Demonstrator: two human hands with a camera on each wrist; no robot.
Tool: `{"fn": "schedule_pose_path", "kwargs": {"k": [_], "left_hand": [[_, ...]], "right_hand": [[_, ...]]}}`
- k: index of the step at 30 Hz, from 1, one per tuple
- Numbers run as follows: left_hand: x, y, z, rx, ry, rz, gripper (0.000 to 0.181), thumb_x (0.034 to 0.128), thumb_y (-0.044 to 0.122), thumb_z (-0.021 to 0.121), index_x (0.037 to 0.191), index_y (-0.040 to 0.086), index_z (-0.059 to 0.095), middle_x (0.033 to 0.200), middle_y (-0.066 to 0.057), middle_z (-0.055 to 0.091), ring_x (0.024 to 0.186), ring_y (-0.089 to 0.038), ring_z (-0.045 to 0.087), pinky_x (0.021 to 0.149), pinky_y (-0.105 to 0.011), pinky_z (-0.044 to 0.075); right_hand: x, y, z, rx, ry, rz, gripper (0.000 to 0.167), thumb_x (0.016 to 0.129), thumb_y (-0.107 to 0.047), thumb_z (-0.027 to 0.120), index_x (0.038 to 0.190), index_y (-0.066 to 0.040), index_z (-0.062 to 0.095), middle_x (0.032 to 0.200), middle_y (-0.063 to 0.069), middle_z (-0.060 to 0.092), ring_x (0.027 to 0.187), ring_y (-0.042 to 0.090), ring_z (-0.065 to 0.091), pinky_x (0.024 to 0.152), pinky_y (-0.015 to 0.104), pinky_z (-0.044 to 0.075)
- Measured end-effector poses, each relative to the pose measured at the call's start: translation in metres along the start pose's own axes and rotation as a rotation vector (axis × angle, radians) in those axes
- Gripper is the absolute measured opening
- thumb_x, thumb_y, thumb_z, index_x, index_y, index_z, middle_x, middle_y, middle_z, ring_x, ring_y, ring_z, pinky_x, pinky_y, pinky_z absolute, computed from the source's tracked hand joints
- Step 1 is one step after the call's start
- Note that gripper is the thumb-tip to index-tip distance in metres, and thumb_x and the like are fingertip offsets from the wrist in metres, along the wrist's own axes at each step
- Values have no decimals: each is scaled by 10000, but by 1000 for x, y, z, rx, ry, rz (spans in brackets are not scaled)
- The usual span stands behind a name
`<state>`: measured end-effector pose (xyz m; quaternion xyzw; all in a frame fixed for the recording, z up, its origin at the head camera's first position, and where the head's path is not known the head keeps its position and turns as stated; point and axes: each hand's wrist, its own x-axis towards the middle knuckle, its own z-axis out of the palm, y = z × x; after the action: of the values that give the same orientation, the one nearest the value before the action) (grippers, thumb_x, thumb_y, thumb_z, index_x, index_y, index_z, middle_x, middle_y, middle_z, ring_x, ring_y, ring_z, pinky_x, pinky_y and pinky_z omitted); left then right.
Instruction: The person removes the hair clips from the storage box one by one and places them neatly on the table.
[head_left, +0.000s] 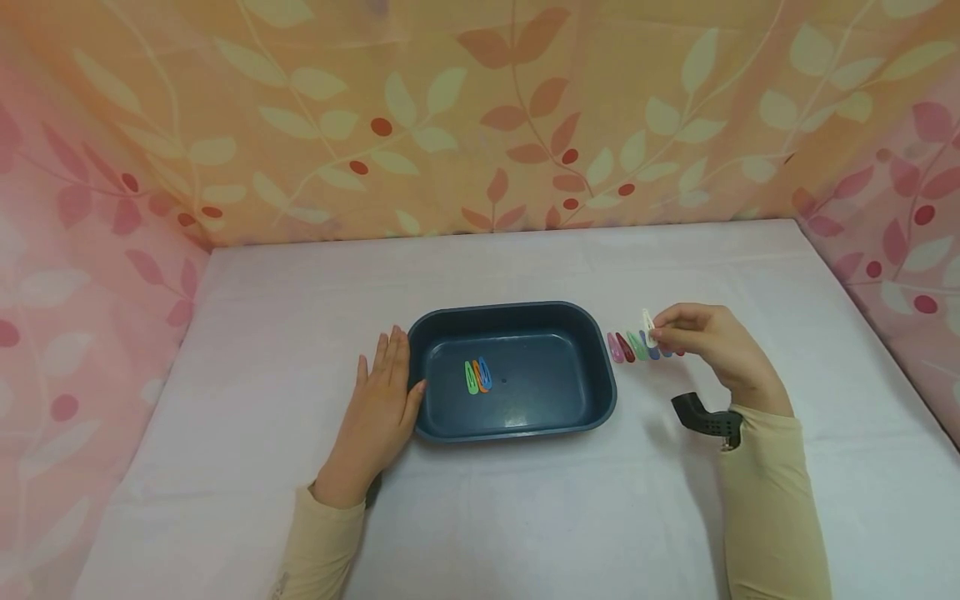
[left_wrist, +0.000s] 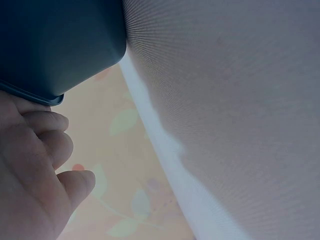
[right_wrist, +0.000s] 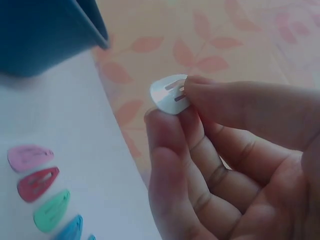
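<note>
The fingers (right_wrist: 167,132) of the right hand (head_left: 720,350) pinch a white hair clip (head_left: 649,327) right of centre in the head view, where it overlaps a row of coloured clips (head_left: 626,347) on the white tabletop (head_left: 525,517). The left hand (head_left: 375,425), its fingers straight, rests against the left edge of a dark blue tray (head_left: 551,367) near the frame's centre, holding three clips (head_left: 477,376) in green, orange and blue.

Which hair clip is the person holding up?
The white clip, pinched in the right hand. It's held above the table, while the others lie down: three clips in the dark blue tray, and a row of clips beside it.
</note>
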<state>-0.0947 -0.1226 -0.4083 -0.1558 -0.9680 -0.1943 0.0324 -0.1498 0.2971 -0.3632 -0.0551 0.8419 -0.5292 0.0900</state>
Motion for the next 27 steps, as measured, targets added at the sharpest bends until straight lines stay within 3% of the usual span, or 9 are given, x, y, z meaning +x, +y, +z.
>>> {"fn": "schedule_pose_path", "kwargs": {"k": [12,20,27], "left_hand": [[0,0,0,3,5,1,670,996,268,444,1474,-76,126,1551,-195,91,1424,-349,83,1098,-574,79],[0,1,0,2,5,4,667,995,256,449,1470,-84,129,1550,-200,90,1423,-354,84,1098,-575,78],[0,0,0,2,-2,0,663,1002,277,423,1473,-79,121,1552,-196,86,1426,-347,73,1099,-572,75]], "right_hand": [[1,16,-16,53,60,42,36,889,-72,645,905,-58,674,761,-13,678,678,151,648,677,202,515],[0,32,-30,47,110,126,54,891,-75,642,883,-103,688,775,-103,665,716,75,640,676,177,509],[0,47,-37,11,142,197,55,892,-102,646,910,-83,694,784,-128,661,720,20,613,662,172,502]]}}
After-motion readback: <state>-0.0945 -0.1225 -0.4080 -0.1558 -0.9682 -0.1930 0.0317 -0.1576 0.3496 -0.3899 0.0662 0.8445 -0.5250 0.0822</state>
